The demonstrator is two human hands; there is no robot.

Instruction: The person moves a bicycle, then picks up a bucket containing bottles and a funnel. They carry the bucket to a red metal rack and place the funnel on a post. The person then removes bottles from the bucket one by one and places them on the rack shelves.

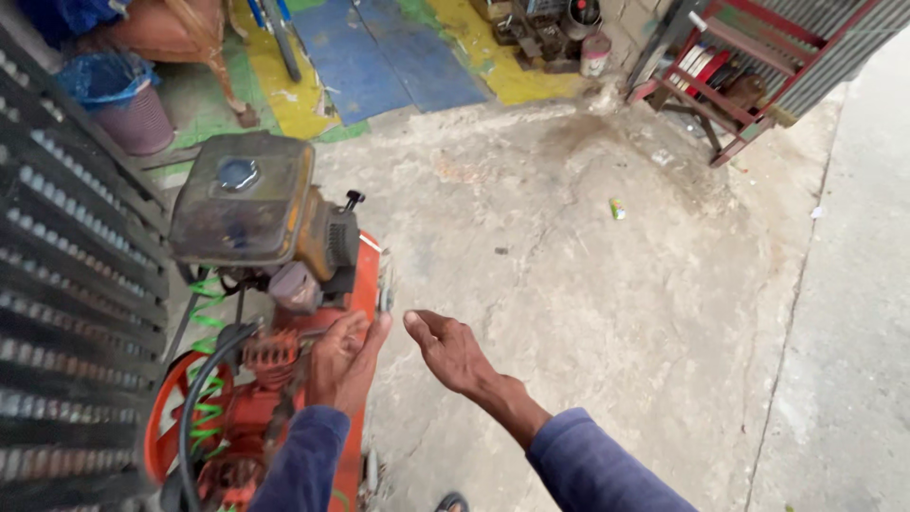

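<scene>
A small engine-driven machine stands at the lower left: a rusty brown fuel tank [242, 199] with a round cap on top, an orange frame [365, 284] beneath, and a black hose [194, 398] with a green coiled tube beside it. My left hand [343, 360] rests on the orange frame's right side, fingers curled against it; whether it grips anything there is unclear. My right hand [450, 353] hovers just right of the machine, palm down, fingers loosely apart and holding nothing. Both arms wear blue sleeves.
A dark metal grille [66, 313] runs along the left edge. Stained concrete floor [616, 313] spreads to the right. A red metal rack [735, 85] stands top right, a bucket lined with a blue bag [118, 100] top left, machinery and a can [595, 52] at the top.
</scene>
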